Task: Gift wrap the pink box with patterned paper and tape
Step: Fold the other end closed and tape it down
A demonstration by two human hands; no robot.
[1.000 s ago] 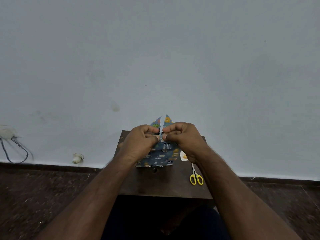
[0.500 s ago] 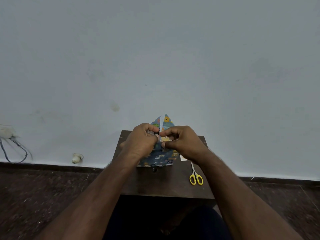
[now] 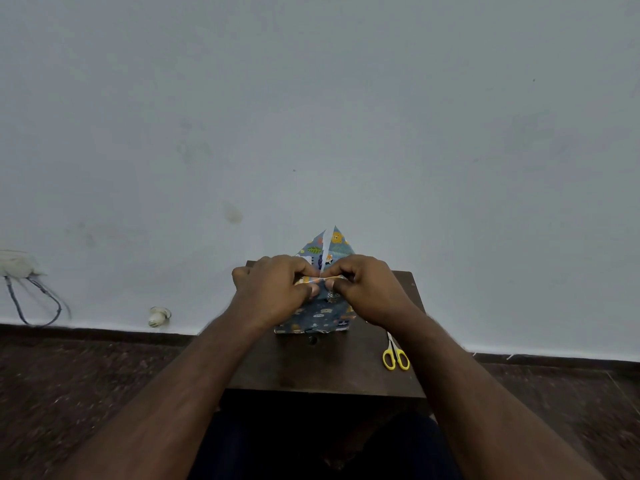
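Observation:
The box stands on the small dark table (image 3: pixel 322 368), fully covered in blue patterned paper (image 3: pixel 320 315); no pink shows. A triangular paper flap (image 3: pixel 337 242) with a white edge strip rises behind my hands. My left hand (image 3: pixel 273 289) and my right hand (image 3: pixel 369 287) meet on top of the box, fingers curled, pinching a fold of the paper between them. A thin pale strip, perhaps tape, runs between my fingertips.
Yellow-handled scissors (image 3: pixel 394 356) lie on the table's right side near my right forearm. A grey wall stands close behind the table. On the floor at left lie a white adapter with cables (image 3: pixel 20 271) and a small white object (image 3: pixel 157 316).
My hands have shifted slightly lower on the flap and spread a little apart, pressing the paper fold down. The flap's tip shows more above them.

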